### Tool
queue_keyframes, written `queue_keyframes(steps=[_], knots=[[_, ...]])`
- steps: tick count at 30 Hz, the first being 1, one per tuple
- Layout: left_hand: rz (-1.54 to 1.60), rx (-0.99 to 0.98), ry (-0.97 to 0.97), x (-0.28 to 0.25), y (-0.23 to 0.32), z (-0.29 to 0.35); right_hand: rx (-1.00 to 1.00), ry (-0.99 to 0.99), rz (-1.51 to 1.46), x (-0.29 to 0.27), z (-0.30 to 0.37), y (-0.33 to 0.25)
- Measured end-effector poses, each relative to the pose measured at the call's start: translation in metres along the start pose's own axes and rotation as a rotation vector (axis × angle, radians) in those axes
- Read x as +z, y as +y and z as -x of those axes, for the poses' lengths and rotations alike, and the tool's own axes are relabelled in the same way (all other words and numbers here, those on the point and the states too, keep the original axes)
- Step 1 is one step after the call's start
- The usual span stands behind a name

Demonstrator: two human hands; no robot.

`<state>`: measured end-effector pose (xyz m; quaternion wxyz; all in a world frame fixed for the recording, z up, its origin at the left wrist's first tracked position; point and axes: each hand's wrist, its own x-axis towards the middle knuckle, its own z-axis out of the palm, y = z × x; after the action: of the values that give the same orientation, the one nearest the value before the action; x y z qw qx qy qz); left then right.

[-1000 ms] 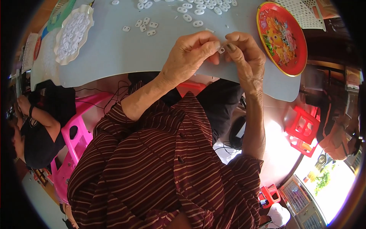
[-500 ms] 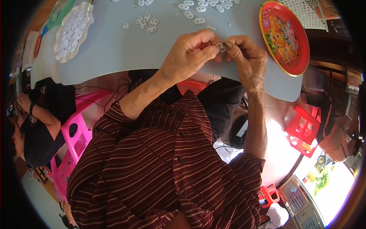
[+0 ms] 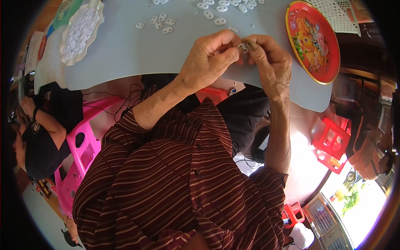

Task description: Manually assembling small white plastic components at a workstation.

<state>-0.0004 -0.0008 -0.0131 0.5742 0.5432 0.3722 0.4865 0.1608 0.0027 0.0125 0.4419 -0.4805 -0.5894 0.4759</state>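
Note:
Between my fingertips, above the table's near edge, is a small white plastic piece with holes point(image 3: 244, 48). My left hand point(image 3: 207, 62) pinches it from the left, thumb against fingers. From the other side my right hand point(image 3: 273, 62) grips it too, its thumb laid across the top and hiding part of it. Beyond my hands lie several white oval two-hole pieces point(image 3: 220, 21) on the table. A cluster of smaller white two-hole pieces point(image 3: 158, 25) sits farther left.
The grey table point(image 3: 125, 54) bears a scalloped white tray point(image 3: 65, 58) heaped with white pieces at left. A red, flower-patterned round tray point(image 3: 331, 62) and a white perforated basket point(image 3: 348, 25) stand at right. A pink chair point(image 3: 85, 146) and another person point(image 3: 46, 137) are at left; red stools point(image 3: 333, 139) at right.
My right thumb and fingers have shifted slightly over the small white piece, which now looks turned a little. Both hands stay in nearly the same place; the view has tilted slightly.

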Motion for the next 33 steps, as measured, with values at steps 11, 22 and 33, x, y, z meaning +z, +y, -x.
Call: queue_keyframes(steps=[11,22,33], knots=[[-0.087,0.049,0.006,-0.001,0.006,0.004,-0.035,-0.044,-0.142,0.003,0.002,0.006],[-1.234,0.612,-0.062,-0.043,0.022,-0.044,0.004,0.004,-0.218,-0.001,0.004,0.007],[-1.307,0.416,-0.275,-0.033,0.028,-0.053,-0.037,-0.011,-0.145,-0.001,0.007,0.007]])
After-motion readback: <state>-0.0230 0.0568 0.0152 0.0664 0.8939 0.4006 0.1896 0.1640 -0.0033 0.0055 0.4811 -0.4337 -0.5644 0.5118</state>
